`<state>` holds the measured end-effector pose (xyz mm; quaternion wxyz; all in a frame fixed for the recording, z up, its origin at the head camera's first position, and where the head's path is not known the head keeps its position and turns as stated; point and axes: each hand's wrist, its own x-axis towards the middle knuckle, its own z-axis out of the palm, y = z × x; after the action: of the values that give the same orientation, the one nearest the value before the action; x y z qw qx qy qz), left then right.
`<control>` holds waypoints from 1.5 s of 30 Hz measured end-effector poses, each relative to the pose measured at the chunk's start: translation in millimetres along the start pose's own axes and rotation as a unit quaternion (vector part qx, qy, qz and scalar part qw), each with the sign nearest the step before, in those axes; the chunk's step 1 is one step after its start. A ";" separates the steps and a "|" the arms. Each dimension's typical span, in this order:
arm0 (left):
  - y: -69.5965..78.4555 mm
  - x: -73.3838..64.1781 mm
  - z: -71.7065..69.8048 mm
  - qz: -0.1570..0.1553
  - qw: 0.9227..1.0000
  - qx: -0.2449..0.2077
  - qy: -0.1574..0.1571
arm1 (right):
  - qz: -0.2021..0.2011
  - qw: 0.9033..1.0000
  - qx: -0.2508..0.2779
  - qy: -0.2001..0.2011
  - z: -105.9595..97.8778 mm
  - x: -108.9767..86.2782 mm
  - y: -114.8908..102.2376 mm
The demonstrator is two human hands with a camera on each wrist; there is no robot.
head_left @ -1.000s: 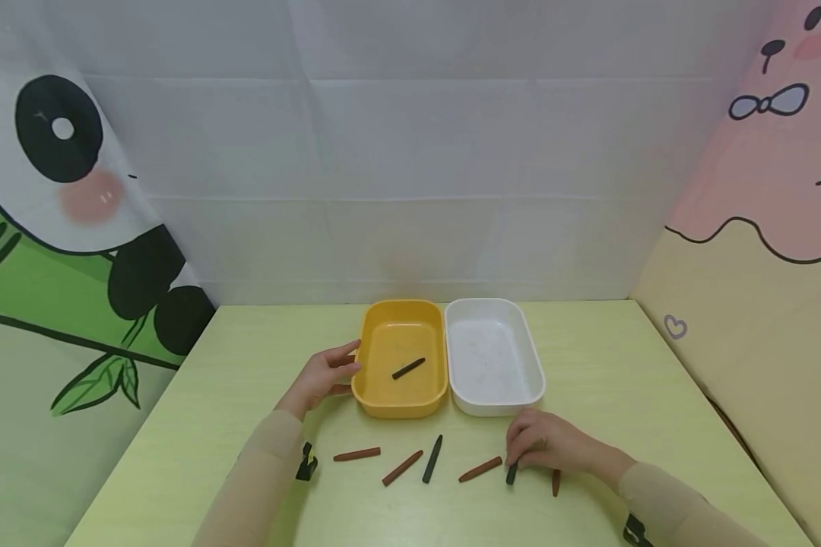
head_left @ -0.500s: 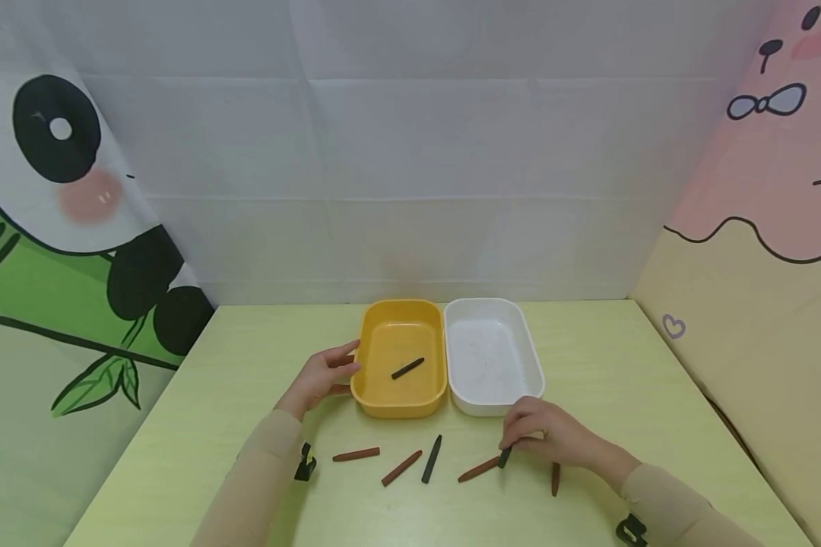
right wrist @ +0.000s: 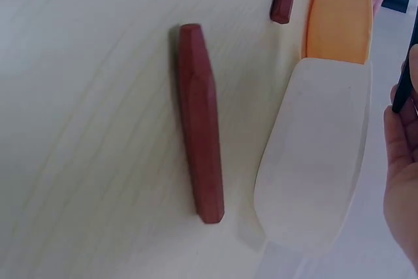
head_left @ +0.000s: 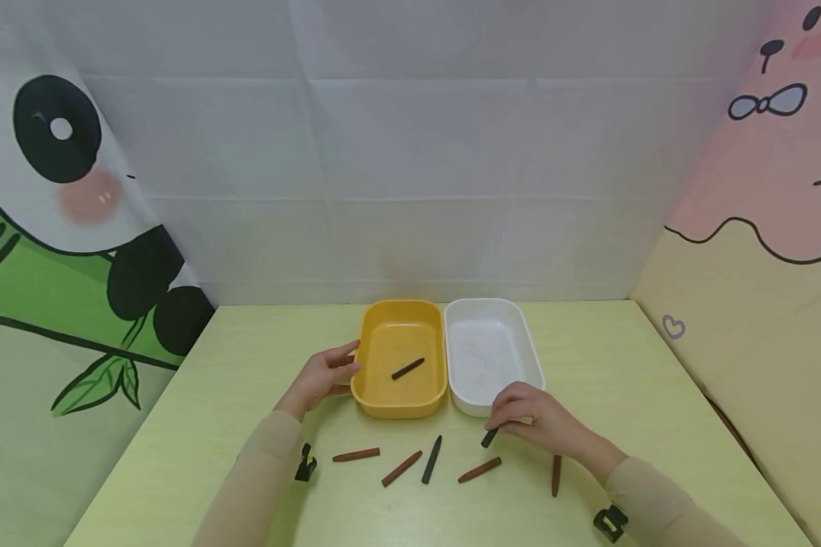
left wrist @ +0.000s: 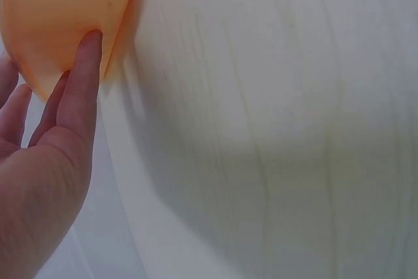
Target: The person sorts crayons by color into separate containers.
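My right hand (head_left: 537, 418) pinches a black crayon (head_left: 489, 437) between thumb and fingertips, just in front of the white tray (head_left: 540, 376). In the right wrist view the black crayon (right wrist: 406, 83) sticks out past the fingertips. My left hand (head_left: 320, 380) touches the left side of the yellow tray (head_left: 366, 406) with fairly straight fingers. The left wrist view shows those fingers (left wrist: 81, 89) against the tray's outer wall (left wrist: 72, 37). One black crayon (head_left: 407, 368) lies inside the yellow tray.
Brown crayons lie on the table: one at left (head_left: 356, 454), one near the middle (head_left: 402, 468), one below the right hand (head_left: 480, 469), and one by the right wrist (head_left: 556, 476). A black crayon (head_left: 432, 459) lies among them. A pale wall cloth (head_left: 417, 152) stands behind the trays.
My right hand has lifted the black crayon off the table and moved it left and toward the trays. The left hand has stayed at the yellow tray.
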<state>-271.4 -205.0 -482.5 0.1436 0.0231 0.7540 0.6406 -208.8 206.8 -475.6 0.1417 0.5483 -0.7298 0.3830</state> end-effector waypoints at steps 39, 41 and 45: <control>-4.9 5.2 -1.6 -0.001 1.000 -0.006 0.002 | 0.075 0.996 -0.024 0.053 42.3 81.5 13.7; -4.3 5.1 -1.4 -0.001 1.000 -0.006 0.003 | 0.093 0.994 -0.024 0.052 42.9 86.5 13.6; -4.0 4.8 -1.7 -0.001 1.000 -0.003 0.001 | 0.133 0.990 -0.027 0.040 44.5 96.8 15.7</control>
<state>-275.9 -206.3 -487.0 0.1438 0.0213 0.7524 0.6424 -248.4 109.7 -450.9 0.1335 0.4268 -0.8000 0.4000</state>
